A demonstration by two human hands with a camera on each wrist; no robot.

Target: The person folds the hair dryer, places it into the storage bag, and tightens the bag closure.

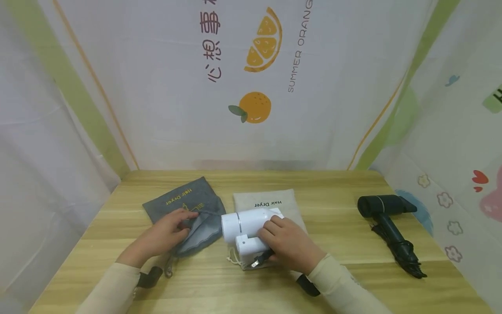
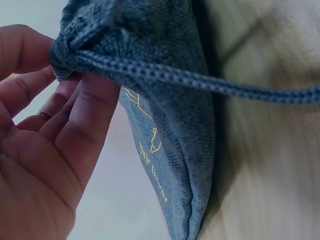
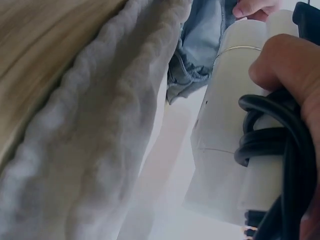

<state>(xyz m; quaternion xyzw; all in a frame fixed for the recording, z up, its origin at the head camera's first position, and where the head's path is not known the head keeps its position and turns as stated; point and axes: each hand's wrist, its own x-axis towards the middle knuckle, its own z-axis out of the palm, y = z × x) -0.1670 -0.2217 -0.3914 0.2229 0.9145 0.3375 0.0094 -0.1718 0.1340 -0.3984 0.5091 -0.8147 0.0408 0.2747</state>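
My left hand point(image 1: 166, 233) pinches the mouth edge of a grey drawstring bag point(image 1: 158, 207) printed "Hair Dryer", and the mouth gapes toward the right. In the left wrist view, thumb and fingers hold the bag's fabric beside its drawstring point(image 2: 200, 82). A white hair dryer point(image 1: 252, 222) with its handle folded is gripped by my right hand point(image 1: 292, 244), its round end just right of the grey bag. Its black cord point(image 3: 265, 130) is wound around the handle. Beneath the dryer lies a beige drawstring bag point(image 1: 288, 200), partly hidden.
A black hair dryer point(image 1: 386, 207) with its cord wrapped lies at the table's right. One black object point(image 1: 150, 278) shows by my left wrist, another point(image 1: 307, 285) by my right; sleeves partly hide both. White printed cloth point(image 1: 168, 87) surrounds the wooden table point(image 1: 333, 213).
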